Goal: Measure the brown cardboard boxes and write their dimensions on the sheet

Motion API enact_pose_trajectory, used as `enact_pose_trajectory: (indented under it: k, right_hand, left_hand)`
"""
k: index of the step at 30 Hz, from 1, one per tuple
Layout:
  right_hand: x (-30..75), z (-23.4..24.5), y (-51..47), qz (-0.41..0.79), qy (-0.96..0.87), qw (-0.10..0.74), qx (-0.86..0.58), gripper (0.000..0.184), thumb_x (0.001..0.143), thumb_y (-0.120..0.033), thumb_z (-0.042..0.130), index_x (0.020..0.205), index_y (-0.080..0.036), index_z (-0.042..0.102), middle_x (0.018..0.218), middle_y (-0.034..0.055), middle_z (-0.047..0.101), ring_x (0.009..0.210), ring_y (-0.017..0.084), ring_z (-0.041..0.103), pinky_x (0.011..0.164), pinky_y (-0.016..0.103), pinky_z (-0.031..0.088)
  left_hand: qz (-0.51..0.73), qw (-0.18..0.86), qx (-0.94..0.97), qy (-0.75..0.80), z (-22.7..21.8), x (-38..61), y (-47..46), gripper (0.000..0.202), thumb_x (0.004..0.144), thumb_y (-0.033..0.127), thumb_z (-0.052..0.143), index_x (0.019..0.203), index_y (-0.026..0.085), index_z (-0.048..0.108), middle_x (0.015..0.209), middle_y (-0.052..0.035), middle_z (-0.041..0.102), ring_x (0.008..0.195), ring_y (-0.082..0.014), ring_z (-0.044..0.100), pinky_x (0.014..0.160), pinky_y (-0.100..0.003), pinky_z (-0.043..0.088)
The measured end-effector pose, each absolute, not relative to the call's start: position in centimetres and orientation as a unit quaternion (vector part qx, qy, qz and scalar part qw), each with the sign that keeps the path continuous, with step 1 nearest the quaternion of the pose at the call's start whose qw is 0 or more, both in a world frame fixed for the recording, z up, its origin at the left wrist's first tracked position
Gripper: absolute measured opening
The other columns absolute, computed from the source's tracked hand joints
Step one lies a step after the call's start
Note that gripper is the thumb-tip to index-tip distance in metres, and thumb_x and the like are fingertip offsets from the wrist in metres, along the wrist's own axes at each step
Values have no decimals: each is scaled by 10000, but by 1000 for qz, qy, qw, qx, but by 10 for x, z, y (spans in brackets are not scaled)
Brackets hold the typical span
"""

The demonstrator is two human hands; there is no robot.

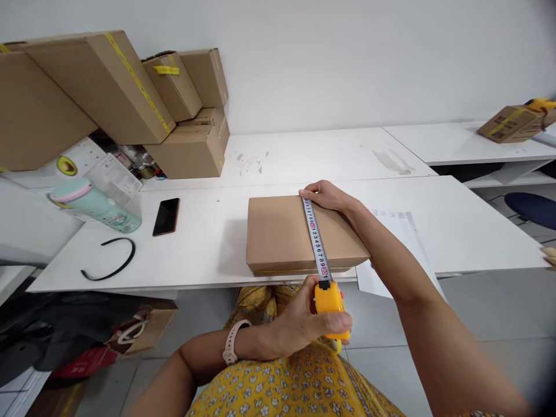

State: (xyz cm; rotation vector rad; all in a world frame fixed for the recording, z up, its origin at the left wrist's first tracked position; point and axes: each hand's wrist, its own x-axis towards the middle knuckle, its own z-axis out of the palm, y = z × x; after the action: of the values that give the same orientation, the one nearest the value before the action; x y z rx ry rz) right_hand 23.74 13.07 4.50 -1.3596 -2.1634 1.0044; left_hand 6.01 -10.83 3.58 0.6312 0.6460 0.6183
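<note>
my left hand (299, 324) is clamped around one yellow tape measure (329, 301), which i hold just past the near edge of the white table (473, 226), about midway along it. its one blade (316, 237) runs out flat across the top of one closed cardboard box (278, 231) at that near edge. my right hand (328, 195) is at the box's far edge, touching the blade's end; i cannot tell how tightly those fingers close. under my right forearm lies at least one paper sheet (399, 231), hanging over the near edge. one black hair band (128, 260) lies toward the near left corner, one phone (165, 216) farther in, and one mint bottle (104, 208) by the left edge. at the far left corner i count at least five stacked boxes (186, 153); one more box (506, 124) sits on a second table (434, 142), beyond the far right corner. i wear one pink wristband (232, 341).
</note>
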Motion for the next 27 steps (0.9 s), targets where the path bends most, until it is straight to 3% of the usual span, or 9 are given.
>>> enact_pose_trajectory:
  k: [3,5,9,12,16,19,21,23,27]
  right_hand:
    - [236,44,132,359,-770,197,-488,566,871,-676,581,601,-204,423,635,-24,423,628,121,339,616,286,337]
    - [237,47,132,372,-764,220,-479,551,869,-693,578,630,-200,527,673,-6,526,647,131,426,651,295,395]
    - [260,51,116,373,-670,440,-468,590,909,-745,462,924,-215,719,955,65,695,870,188,617,840,351,510]
    - [295,38,76,294,-548,576,-530,650,938,-750,377,990,-208,733,852,66,660,811,187,627,802,362,543]
    - [327,-6,3,258,-518,510,-636,671,972,-717,315,1184,-216,708,747,36,613,699,183,584,696,357,538]
    - [320,-31,-35,318,-574,446,-609,716,965,-734,288,1422,-259,567,892,63,670,784,214,632,739,392,557]
    - [307,-29,-44,330,-603,456,-565,748,924,-752,400,1490,-272,494,1078,103,679,900,238,650,775,392,563]
    - [295,-14,-40,315,-618,477,-539,766,866,-723,561,1485,-279,489,1183,117,655,955,248,644,759,367,562]
    - [281,29,-9,236,-603,455,-612,568,816,-630,693,1260,-280,639,965,57,654,788,210,610,650,346,529]
  left_hand:
    - [291,856,297,306,36,61,-105,682,621,414,933,1094,207,487,1057,-35,601,774,-162,695,709,-335,583]
    - [286,856,310,299,39,56,-101,624,658,409,909,1083,196,505,1091,-54,601,766,-154,688,693,-316,578]
    - [307,829,384,265,49,18,-99,676,619,313,924,1166,205,541,1199,-97,587,808,-172,685,649,-274,577]
    - [412,734,452,294,46,-29,-107,788,596,233,916,1286,269,537,1416,-130,503,931,-233,692,659,-272,595]
    - [496,603,443,440,19,-74,-122,748,625,311,908,1276,294,539,1633,-120,277,948,-245,712,734,-316,624]
    - [478,625,382,485,-4,-82,-124,767,630,447,904,1272,271,522,1530,-145,429,919,-260,726,754,-358,634]
    - [466,644,381,472,-9,-83,-115,826,596,476,916,1287,273,510,1434,-132,515,906,-269,731,760,-378,639]
    - [468,641,412,447,-5,-86,-98,848,567,457,930,1283,281,513,1417,-119,524,876,-261,735,752,-388,646]
    - [488,607,481,403,19,-94,-50,795,564,439,927,1237,281,535,1450,-120,492,780,-219,730,674,-388,657]
